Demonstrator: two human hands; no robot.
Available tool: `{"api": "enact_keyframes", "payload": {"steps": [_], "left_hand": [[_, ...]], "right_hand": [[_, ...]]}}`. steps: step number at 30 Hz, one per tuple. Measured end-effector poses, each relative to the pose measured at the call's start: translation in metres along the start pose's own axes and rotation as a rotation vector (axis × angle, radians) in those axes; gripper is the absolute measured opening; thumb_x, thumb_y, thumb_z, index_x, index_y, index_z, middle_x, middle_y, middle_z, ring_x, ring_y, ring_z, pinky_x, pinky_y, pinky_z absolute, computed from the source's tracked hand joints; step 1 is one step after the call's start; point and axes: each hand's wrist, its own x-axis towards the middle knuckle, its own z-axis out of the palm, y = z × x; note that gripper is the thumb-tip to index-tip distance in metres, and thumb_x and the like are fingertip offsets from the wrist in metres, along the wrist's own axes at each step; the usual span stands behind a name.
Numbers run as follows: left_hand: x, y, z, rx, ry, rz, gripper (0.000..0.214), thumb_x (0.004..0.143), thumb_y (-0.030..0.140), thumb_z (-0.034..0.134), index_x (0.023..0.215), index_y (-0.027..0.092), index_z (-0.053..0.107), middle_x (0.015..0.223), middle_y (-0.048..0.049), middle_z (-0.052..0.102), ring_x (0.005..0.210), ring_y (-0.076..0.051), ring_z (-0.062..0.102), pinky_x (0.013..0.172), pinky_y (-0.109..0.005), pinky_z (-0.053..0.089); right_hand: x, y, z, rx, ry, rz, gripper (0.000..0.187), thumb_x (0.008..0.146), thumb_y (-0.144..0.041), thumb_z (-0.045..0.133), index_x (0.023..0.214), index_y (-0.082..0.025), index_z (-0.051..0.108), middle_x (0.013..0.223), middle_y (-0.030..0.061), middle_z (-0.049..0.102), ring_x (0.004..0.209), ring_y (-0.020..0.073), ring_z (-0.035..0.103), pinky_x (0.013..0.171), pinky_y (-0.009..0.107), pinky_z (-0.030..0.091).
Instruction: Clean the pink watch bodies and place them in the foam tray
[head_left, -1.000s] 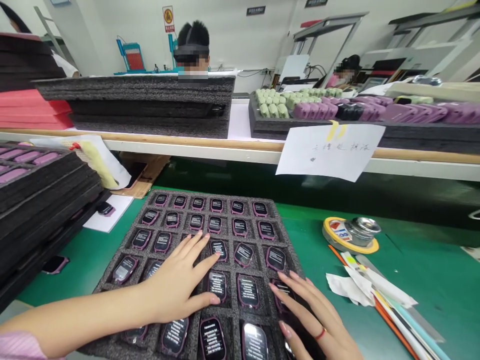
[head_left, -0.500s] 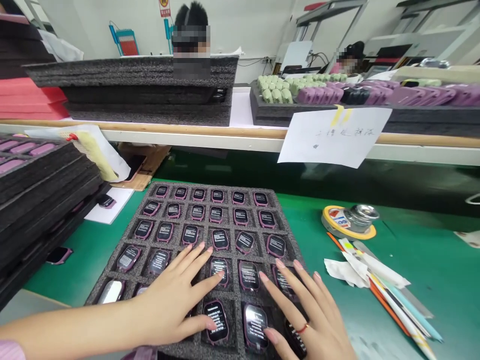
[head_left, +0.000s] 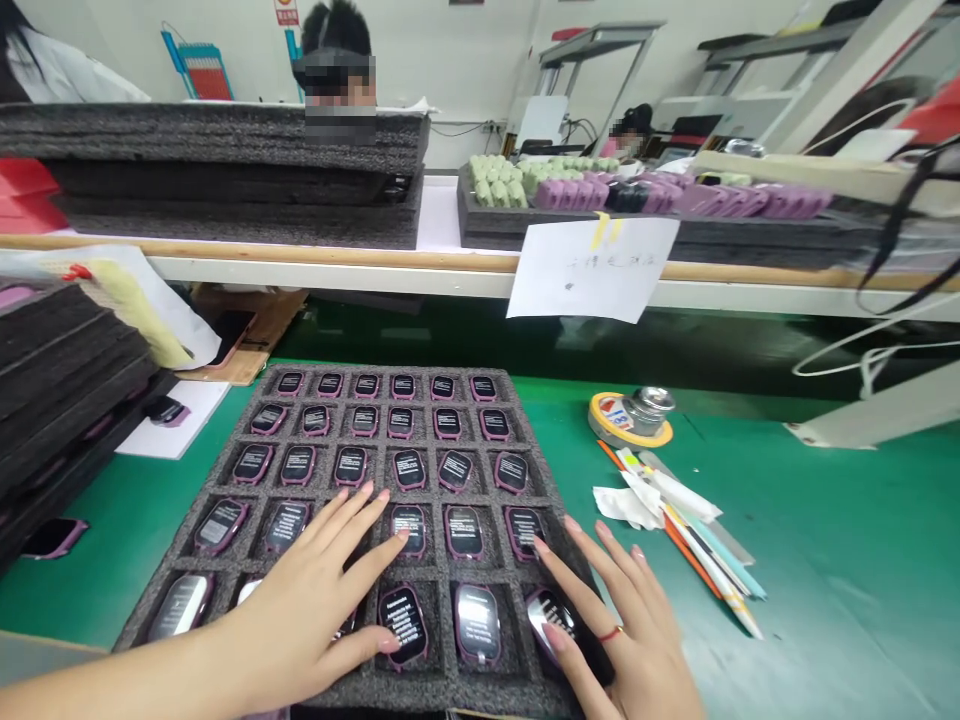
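A black foam tray (head_left: 439,585) with rows of square pockets lies on the green bench, and purple-cased smartwatches with lit text screens fill its pockets. My left hand (head_left: 319,585) rests over the lower middle of the tray, fingers spread. Its thumb touches a smartwatch (head_left: 403,622) in the front row, and its index fingertip reaches the smartwatch (head_left: 409,530) behind. My right hand (head_left: 626,620) spreads over the tray's right edge. Its thumb lies on the front-right smartwatch (head_left: 551,615), its index fingertip by the smartwatch (head_left: 523,530) above. Some watches are hidden beneath my left hand.
To the right lie a yellow tape roll (head_left: 615,422) with a metal-topped jar (head_left: 651,405), and several pens and tools (head_left: 697,560). Stacked foam trays (head_left: 67,370) stand at left. A shelf (head_left: 450,270) with a paper note (head_left: 592,268) crosses behind; people sit beyond it.
The view has turned right, so the tray and bench items appear further left. My right hand has shifted rightward across the tray to its right edge; my left hand stays over the same watches.
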Motion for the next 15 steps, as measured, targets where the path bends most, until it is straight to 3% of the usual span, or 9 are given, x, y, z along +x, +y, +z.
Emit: {"api": "enact_keyframes", "payload": {"steps": [4, 8, 12, 15], "left_hand": [[-0.001, -0.001, 0.004, 0.042, 0.046, 0.017, 0.067, 0.099, 0.049, 0.05, 0.158, 0.027, 0.026, 0.167, -0.0132, 0.022, 0.153, -0.039, 0.021, 0.109, -0.066, 0.042], [-0.004, -0.001, 0.0, 0.021, 0.069, 0.013, 0.061, 0.099, 0.043, 0.051, 0.155, 0.028, 0.032, 0.165, -0.0109, 0.027, 0.151, -0.037, 0.028, 0.109, -0.063, 0.046], [0.0, 0.005, -0.014, -0.152, -0.01, 0.095, 0.041, 0.097, 0.035, 0.057, 0.138, 0.031, 0.056, 0.148, -0.0076, 0.055, 0.133, -0.031, 0.055, 0.102, -0.049, 0.056], [0.007, 0.012, -0.025, -0.259, -0.071, 0.198, 0.032, 0.093, 0.031, 0.062, 0.125, 0.029, 0.064, 0.127, -0.0054, 0.071, 0.109, -0.026, 0.068, 0.095, -0.04, 0.06]], "right_hand": [[-0.001, 0.0, 0.0, 0.013, -0.039, 0.056, 0.055, 0.1, -0.028, 0.045, 0.155, -0.03, 0.034, 0.162, 0.0079, 0.033, 0.15, 0.0351, 0.027, 0.117, 0.065, 0.026], [0.0, 0.004, -0.005, 0.056, 0.011, 0.153, 0.056, 0.102, -0.029, 0.041, 0.157, -0.033, 0.03, 0.16, 0.0071, 0.036, 0.15, 0.0334, 0.03, 0.118, 0.065, 0.028], [-0.001, 0.006, -0.006, 0.022, -0.056, 0.115, 0.054, 0.102, -0.031, 0.043, 0.155, -0.035, 0.033, 0.162, 0.0073, 0.033, 0.15, 0.0373, 0.03, 0.114, 0.068, 0.033], [0.0, 0.005, -0.007, 0.025, -0.094, 0.101, 0.054, 0.102, -0.033, 0.042, 0.156, -0.034, 0.032, 0.163, 0.0083, 0.032, 0.15, 0.0387, 0.028, 0.112, 0.07, 0.033]]}}
